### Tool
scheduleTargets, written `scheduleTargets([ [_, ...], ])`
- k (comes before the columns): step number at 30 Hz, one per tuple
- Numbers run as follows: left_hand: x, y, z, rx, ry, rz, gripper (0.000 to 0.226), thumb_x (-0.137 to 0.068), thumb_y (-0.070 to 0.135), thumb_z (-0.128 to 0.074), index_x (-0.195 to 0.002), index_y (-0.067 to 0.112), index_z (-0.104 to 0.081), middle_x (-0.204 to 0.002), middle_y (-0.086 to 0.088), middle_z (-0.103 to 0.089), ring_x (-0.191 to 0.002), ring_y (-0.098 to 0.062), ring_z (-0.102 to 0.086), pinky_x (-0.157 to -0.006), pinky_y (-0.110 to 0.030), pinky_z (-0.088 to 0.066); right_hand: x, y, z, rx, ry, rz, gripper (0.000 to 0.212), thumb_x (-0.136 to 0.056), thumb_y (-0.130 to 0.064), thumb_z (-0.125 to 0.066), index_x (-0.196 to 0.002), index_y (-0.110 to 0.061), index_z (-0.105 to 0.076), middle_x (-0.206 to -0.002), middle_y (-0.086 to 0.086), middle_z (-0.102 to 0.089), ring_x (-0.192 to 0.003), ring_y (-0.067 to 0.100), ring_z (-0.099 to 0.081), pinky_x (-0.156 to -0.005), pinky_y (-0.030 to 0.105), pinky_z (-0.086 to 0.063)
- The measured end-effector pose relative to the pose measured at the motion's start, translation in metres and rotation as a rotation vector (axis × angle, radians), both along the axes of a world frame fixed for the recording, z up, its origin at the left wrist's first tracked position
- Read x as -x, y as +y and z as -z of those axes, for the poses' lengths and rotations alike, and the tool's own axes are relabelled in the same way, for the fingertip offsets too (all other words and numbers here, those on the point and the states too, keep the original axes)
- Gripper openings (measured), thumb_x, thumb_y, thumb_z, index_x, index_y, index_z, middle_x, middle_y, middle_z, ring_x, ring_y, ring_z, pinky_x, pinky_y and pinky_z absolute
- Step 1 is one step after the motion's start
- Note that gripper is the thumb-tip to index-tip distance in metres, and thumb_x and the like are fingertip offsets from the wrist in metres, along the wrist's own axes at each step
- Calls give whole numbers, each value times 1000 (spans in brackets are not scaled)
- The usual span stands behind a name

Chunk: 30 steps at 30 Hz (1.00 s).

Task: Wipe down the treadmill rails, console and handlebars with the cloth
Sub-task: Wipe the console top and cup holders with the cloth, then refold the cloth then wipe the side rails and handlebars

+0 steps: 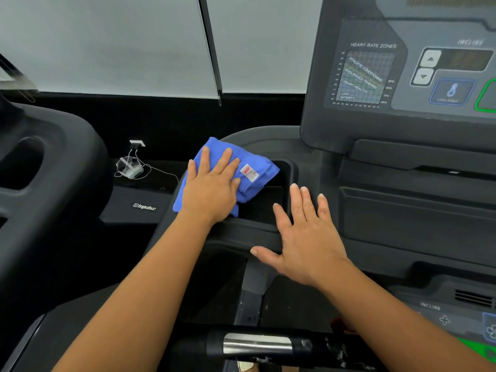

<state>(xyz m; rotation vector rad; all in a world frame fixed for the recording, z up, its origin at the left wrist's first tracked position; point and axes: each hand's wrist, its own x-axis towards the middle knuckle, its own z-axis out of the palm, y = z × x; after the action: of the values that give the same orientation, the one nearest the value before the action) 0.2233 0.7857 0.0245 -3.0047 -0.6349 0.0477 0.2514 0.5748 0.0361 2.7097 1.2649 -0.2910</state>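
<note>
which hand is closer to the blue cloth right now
Left. The left hand presses flat on the blue cloth; the right hand is spread over the console ledge to the cloth's right, not touching it.

Left arm bare, up from bottom left. Left hand mid frame, flat, fingers straight. Right arm from bottom right. Right hand flat, fingers spread.

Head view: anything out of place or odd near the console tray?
Only a small white gadget with tangled white cables, lying loose on the dark surface left of the blue folded cloth. Nothing looks spilled or damaged.
</note>
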Motion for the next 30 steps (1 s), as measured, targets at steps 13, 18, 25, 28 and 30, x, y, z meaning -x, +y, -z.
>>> scheduleTargets([
  [13, 78, -93, 11, 450, -487, -94, 65, -94, 42, -19, -139, 1, -42, -146, 1, -28, -143, -26, -14, -116, -42, -12, -5, -2, -9, -148, 129, 7, 94, -86, -69, -30, -148, -15, 16, -156, 18, 18, -144, 32, 18, -114, 50, 12],
  [18, 71, -110, 7, 664, -559, 5, 34, -96, 32, -42, -108, 9, -63, -132, 0, -55, -140, -10, -24, -114, -14, -8, -12, -6, -14, -459, 347, 24, 74, -87, -29, -54, -150, -18, -14, -159, 5, -11, -146, 24, 5, -116, 41, 9],
  [25, 75, -92, -15, 792, -743, -122, 37, -79, 2, -71, -109, 23, -71, -103, 11, -71, -99, -5, -65, -88, -20, -49, 1, 6, -24, -885, 593, 45, 41, -78, -19, -69, -110, -29, -46, -97, -14, -57, -87, 4, -56, -75, 21, -47],
  [28, 75, -72, -24, 675, -740, -106, 29, -72, 17, -80, -99, 25, -75, -106, 11, -69, -100, -9, -61, -87, -25, -48, 1, 16, -30, -1015, 599, 76, 28, -86, -24, -67, -109, -23, -51, -89, -13, -59, -78, 0, -58, -64, 11, -45],
  [30, 79, -60, -32, 584, -687, -114, 36, -64, 44, -80, -95, 27, -76, -107, 6, -64, -100, -15, -53, -88, -16, -41, 1, 22, -33, -1038, 554, 85, 22, -90, -19, -61, -111, -18, -52, -84, -14, -56, -75, -7, -55, -62, 6, -41],
])
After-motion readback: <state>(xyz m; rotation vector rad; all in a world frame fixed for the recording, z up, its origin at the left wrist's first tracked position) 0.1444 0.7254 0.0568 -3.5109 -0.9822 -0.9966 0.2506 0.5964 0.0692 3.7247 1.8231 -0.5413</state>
